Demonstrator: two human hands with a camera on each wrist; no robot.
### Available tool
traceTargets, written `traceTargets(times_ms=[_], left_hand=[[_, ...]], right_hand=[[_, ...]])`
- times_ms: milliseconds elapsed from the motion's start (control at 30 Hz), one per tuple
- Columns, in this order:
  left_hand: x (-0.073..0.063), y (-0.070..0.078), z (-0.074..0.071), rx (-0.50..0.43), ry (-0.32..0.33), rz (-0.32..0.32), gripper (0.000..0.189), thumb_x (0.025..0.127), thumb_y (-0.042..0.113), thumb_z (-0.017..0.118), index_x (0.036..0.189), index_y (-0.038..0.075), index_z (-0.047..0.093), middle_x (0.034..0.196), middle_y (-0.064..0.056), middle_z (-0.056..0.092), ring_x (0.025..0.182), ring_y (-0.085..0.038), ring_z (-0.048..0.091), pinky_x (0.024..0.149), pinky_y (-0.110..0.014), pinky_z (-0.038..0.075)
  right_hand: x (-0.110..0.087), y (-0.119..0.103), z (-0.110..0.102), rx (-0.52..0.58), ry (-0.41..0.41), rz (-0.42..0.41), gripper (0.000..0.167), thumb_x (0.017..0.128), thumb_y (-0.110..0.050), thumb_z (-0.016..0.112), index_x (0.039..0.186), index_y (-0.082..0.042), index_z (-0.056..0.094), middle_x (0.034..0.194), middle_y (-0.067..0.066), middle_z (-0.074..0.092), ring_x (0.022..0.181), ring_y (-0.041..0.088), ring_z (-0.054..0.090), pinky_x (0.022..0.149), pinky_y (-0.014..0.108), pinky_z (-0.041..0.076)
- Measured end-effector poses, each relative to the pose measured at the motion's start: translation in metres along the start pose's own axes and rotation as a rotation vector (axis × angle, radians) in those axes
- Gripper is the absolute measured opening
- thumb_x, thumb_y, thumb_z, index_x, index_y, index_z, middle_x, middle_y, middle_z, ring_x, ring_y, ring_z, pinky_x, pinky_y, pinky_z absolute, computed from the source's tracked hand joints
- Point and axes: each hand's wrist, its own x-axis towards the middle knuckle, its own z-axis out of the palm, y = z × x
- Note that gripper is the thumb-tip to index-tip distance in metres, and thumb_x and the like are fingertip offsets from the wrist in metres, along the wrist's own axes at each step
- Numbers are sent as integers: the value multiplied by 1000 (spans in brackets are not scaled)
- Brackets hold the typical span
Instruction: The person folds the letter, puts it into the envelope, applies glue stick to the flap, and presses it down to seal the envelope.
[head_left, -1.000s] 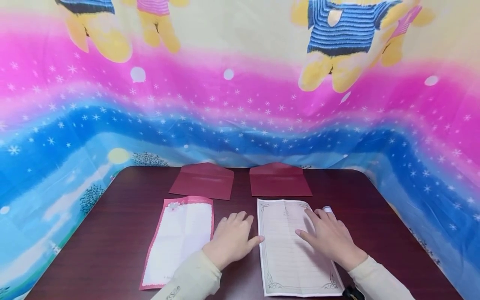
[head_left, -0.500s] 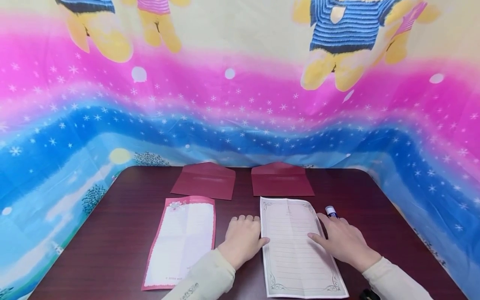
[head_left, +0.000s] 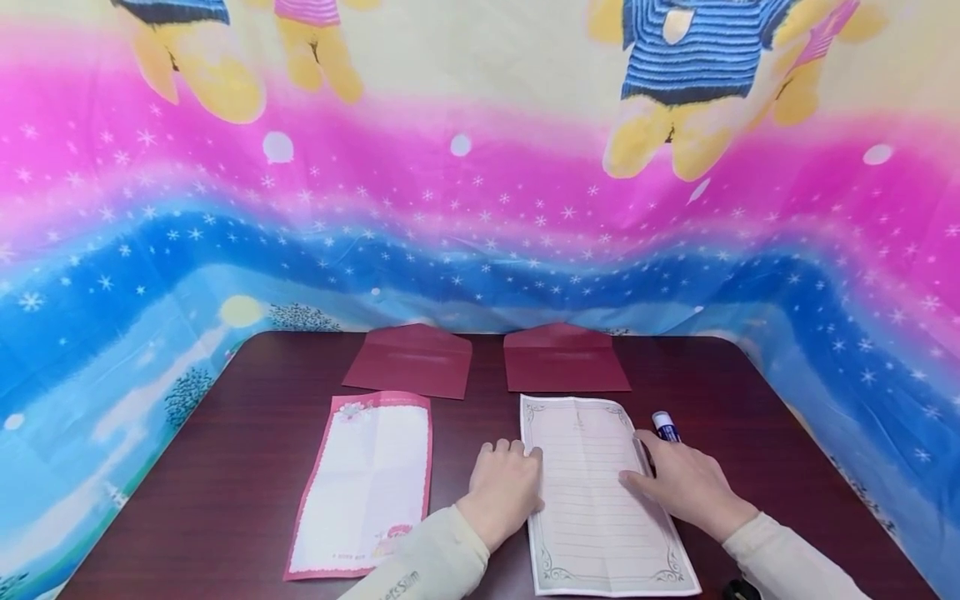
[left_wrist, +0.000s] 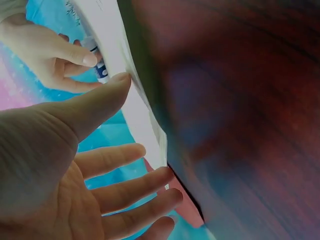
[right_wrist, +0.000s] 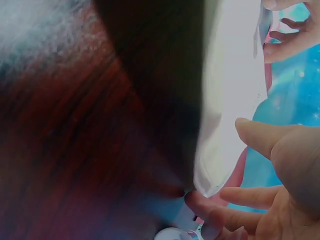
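Pale cream left sleeve (head_left: 442, 554) and right sleeve (head_left: 787, 558); bare left hand (head_left: 501, 493) and right hand (head_left: 688, 481).
Dark lettering (head_left: 402, 585), partly legible, at the left sleeve's seven o'clock end; cropped black item (head_left: 741, 591) at the right sleeve's eight o'clock edge.

A screened-off work corner, though whether in a home or studio cannot be told: printed cloth (head_left: 480, 225) with snowflakes and toy figures hangs round a dark, wood-grained bench (head_left: 202, 492).
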Motion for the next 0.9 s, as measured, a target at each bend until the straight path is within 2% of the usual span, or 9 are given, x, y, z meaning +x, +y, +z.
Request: traceTargets(times_ms=[67,233,367,500,567,633,767,833,900], left_hand=[[-1,1,0,12,-9,12,63,70,58,85,118,18,72,100,-2,73,90,-19,66,75,-33,50],[-2,1,2,13,-13,26,57,71,57,84,110,17,73,96,-1,73,88,-19,65,73,-33,49],[-3,1,4,6,-10,28,58,71,58,84,111,16,73,94,-1,72,86,-19,65,71,-32,49],[-3,-1,8,-2,-4,30,59,72,58,84,111,16,72,93,-1,71,84,-19,66,70,-32,48],[-3,-1,9,-11,-3,33,59,72,57,84,113,16,71,93,-2,71,84,-19,66,69,-31,48],[-3,-2,9,-21,-2,38,60,72,57,84,114,16,71,93,-2,71,83,-19,66,68,-31,48],[-3,-3,7,-24,-9,53,58,73,56,84,111,15,70,93,-2,71,82,-19,66,69,-32,49],[-3,-4,5,-22,-16,59,54,73,56,84,106,15,70,91,-2,70,82,-20,66,69,-33,49],[-2,-5,2,-24,-16,68,51,73,56,84,101,15,70,88,-3,70,80,-20,66,68,-33,49]], right_hand=[[0,0,1,18,-7,6,76,83,-47,78,140,-2,54,96,14,74,65,18,61,51,37,44],[2,3,2,106,-12,-7,81,83,-40,80,146,-2,46,89,4,69,66,13,58,53,33,43],[4,10,2,238,2,-49,86,84,-24,81,152,0,35,91,4,66,67,12,55,57,29,44],[8,17,2,396,2,-82,86,86,-10,78,153,8,28,87,5,61,65,11,50,58,25,43],[9,21,1,470,-3,-93,79,87,-7,75,149,14,32,84,5,60,64,9,51,57,23,44],[10,25,2,536,-23,-99,62,89,-5,73,141,16,45,80,5,61,64,8,53,57,23,46],[11,29,3,594,-74,-141,26,92,-4,69,115,9,67,81,6,66,67,7,58,60,23,50],[10,30,2,612,-111,-158,23,95,-5,66,114,7,68,87,9,70,72,8,62,62,24,52],[9,30,2,635,-149,-173,30,98,-5,61,123,11,62,97,13,73,77,11,66,65,26,55]])
